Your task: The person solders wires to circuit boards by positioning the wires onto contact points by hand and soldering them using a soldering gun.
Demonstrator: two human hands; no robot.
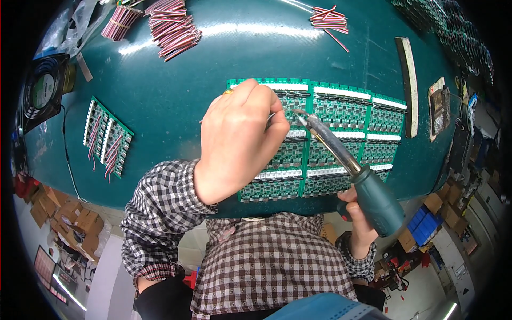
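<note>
My right hand is wrapped round the dark green handle of a soldering iron, which has a trigger-like part with a red spot. Its metal barrel slants up and left, and its tip lies over a panel of green circuit boards, near the upper left boards. My left hand is over the panel's left side, with thumb and fingers pinched together close to the tip. A thin object pokes out slightly from the pinch; most of it is hidden by the hand. Rows of white parts and dark parts run across the boards.
A smaller board panel with red-and-white wires lies at left. Wire bundles and a smaller wire pile are at the back. A fan stands far left; a long strip and a worn metal-like block are at right.
</note>
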